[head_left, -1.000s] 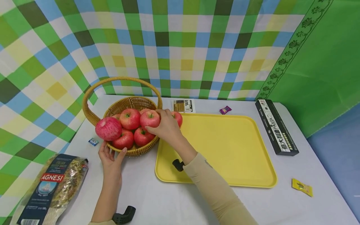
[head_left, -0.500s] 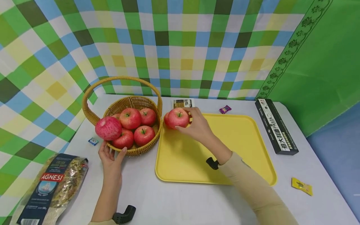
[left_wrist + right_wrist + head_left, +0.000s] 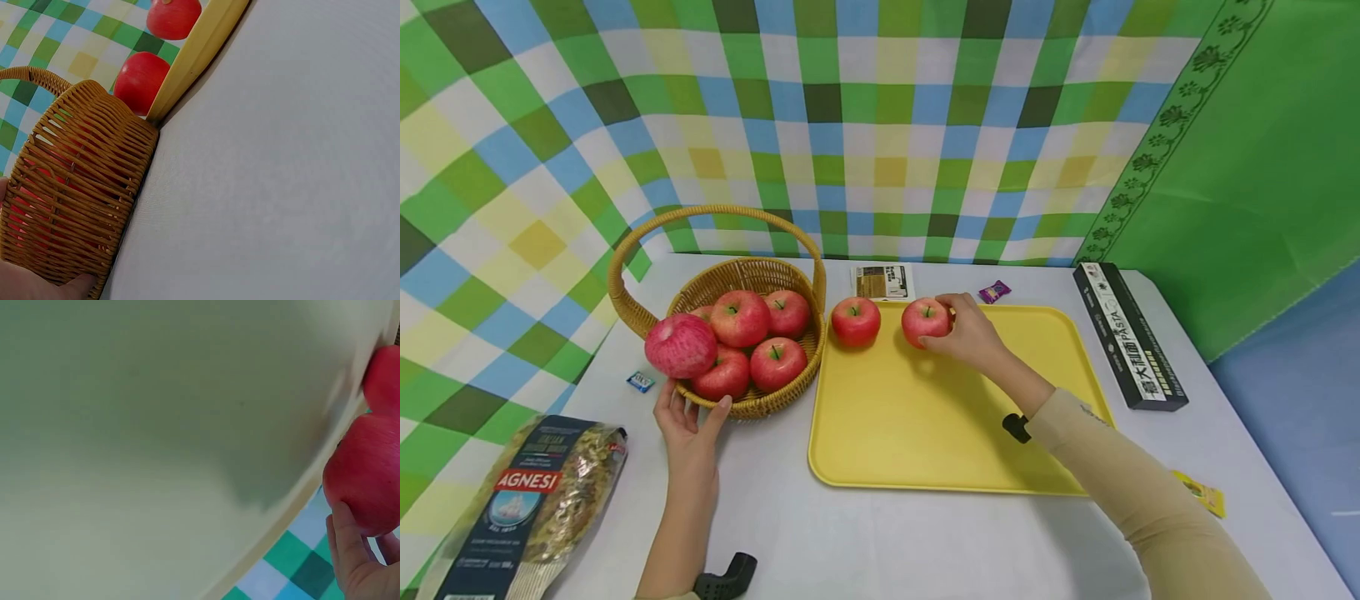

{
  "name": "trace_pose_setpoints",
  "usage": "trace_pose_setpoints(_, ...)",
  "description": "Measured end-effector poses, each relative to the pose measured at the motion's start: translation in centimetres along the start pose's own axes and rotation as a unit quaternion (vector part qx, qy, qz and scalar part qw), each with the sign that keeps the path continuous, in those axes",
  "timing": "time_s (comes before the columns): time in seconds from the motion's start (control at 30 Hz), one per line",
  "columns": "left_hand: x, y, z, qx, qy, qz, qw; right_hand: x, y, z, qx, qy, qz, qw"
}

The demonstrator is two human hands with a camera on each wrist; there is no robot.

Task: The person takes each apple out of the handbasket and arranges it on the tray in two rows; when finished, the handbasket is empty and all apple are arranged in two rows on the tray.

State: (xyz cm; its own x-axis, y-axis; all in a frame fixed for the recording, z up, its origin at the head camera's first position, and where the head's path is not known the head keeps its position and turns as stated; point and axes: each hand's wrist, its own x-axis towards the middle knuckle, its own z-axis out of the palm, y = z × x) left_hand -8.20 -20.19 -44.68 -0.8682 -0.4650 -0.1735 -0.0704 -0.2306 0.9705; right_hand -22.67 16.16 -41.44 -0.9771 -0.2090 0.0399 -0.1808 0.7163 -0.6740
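The left hand [image 3: 688, 421] cups the near wall of the wicker basket [image 3: 752, 402] of apples, fingers relaxed against the weave. Just right of the basket, one apple [image 3: 855, 321] sits alone at the yellow tray's [image 3: 925, 433] far edge. Beside it the right hand [image 3: 972, 333] curls round a second apple [image 3: 925, 321], resting on the tray.

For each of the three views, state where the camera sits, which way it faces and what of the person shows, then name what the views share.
Head: worn high, faces forward and down at the table; shows both forearms, the left hand at the basket, the right hand on an apple.
Left wrist: low by the table, faces along the basket's side toward the tray; shows fingers.
Right wrist: above the tray, faces its far rim; shows fingers on the apple.
Shared: tray and both tray apples appear in all three.
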Motion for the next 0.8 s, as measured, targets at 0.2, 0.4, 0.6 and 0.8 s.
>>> trace_pose_setpoints(0.2, 0.0, 0.0, 0.0, -0.003, 0.001, -0.002, 1.0, 0.5, 0.8, 0.5, -0.007, -0.007, 0.006, 1.0)
trace_pose_setpoints(0.4, -0.1, 0.0, 0.0, -0.003, -0.001, 0.0, 1.0, 0.8, 1.2, 0.9, 0.001, -0.011, 0.011, 1.0)
trace_pose_setpoints(0.6, 0.0, 0.0, 0.0, 0.001, 0.003, -0.002, 1.0, 0.8, 1.2, 1.1, -0.007, -0.017, -0.002, 1.0)
trace_pose_setpoints(0.8, 0.0, 0.1, 0.0, 0.0, 0.003, -0.001, 1.0, 0.5, 0.5, 0.6, -0.032, -0.038, 0.001, 0.999)
